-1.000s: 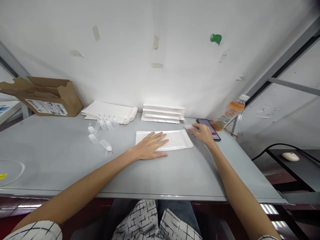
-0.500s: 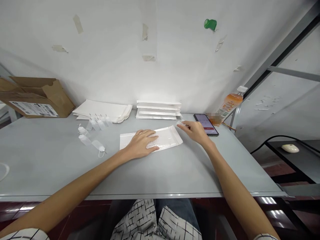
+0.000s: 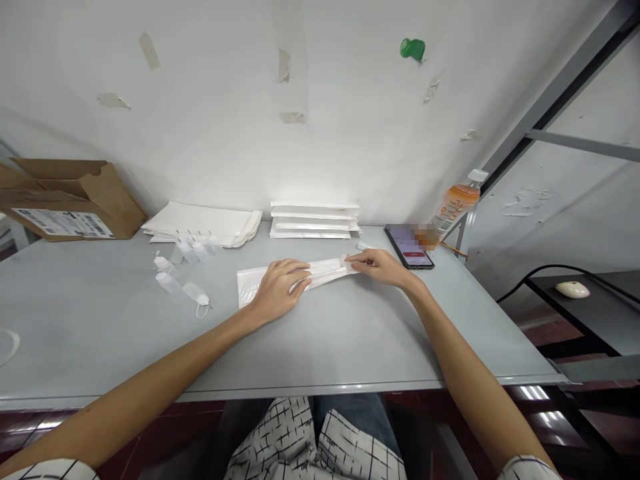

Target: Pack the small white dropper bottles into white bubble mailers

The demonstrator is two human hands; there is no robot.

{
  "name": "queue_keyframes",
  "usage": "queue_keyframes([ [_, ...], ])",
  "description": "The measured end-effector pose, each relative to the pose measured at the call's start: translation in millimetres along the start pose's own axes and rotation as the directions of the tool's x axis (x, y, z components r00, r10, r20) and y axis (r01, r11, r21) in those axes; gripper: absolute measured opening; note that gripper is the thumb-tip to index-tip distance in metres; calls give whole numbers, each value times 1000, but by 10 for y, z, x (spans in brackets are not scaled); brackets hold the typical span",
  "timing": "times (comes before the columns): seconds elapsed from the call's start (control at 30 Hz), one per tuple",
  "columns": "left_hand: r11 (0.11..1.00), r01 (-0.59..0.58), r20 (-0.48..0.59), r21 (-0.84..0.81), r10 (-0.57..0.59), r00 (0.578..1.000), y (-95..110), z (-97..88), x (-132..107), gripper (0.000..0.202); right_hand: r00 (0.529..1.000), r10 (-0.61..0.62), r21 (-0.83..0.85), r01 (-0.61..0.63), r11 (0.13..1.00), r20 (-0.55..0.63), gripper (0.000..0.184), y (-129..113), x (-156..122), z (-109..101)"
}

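Observation:
A white bubble mailer [image 3: 325, 267] lies at the middle of the grey table, its right part narrowed as if folded lengthwise. My left hand [image 3: 281, 288] is closed over its middle, fingertips on top and thumb at the near edge. At the right end, my right hand [image 3: 379, 267] pinches the mailer's flap end between thumb and fingers. A small whitish strip [image 3: 367, 247] shows just behind my right hand. Several small white squeeze bottles [image 3: 169, 283] sit to the left, some upright with thin tips and some lying down.
White mailers [image 3: 203, 221] are piled at the back left, and another stack [image 3: 315, 221] stands against the wall. An open cardboard box [image 3: 70, 200] is at far left. A phone [image 3: 410, 248] and an orange drink bottle [image 3: 457, 205] stand at right.
My right hand has let go of the small whitish strip and moved left onto the mailer's end. My left fingers have curled, and the mailer's right part has become narrower.

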State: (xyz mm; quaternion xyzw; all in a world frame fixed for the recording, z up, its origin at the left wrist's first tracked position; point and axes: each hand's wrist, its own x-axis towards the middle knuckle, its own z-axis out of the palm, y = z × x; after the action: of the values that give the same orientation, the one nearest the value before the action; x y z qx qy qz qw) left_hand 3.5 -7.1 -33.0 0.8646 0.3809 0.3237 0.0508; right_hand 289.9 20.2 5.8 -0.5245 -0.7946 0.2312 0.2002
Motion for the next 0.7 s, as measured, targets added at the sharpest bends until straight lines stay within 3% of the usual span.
queue_keyframes([
  [0.27, 999, -23, -81, -44, 19, 996, 42, -26, -4, 22, 990, 88, 281, -116, 953, 108, 29, -42, -27, -63],
  [0.4, 997, -39, -36, -59, 37, 999, 62, -46, 9, 20, 993, 79, 331, -105, 938, 92, 18, -189, -11, 39],
  [0.6, 996, -44, 37, -81, 48, 998, 12, -68, 21, 22, 975, 105, 567, -200, 799, 196, 38, -187, -16, 4],
  [0.7, 997, -39, 72, -72, 44, 996, -24, -69, 16, 26, 968, 157, 607, -244, 756, 195, 33, -132, -15, -16],
])
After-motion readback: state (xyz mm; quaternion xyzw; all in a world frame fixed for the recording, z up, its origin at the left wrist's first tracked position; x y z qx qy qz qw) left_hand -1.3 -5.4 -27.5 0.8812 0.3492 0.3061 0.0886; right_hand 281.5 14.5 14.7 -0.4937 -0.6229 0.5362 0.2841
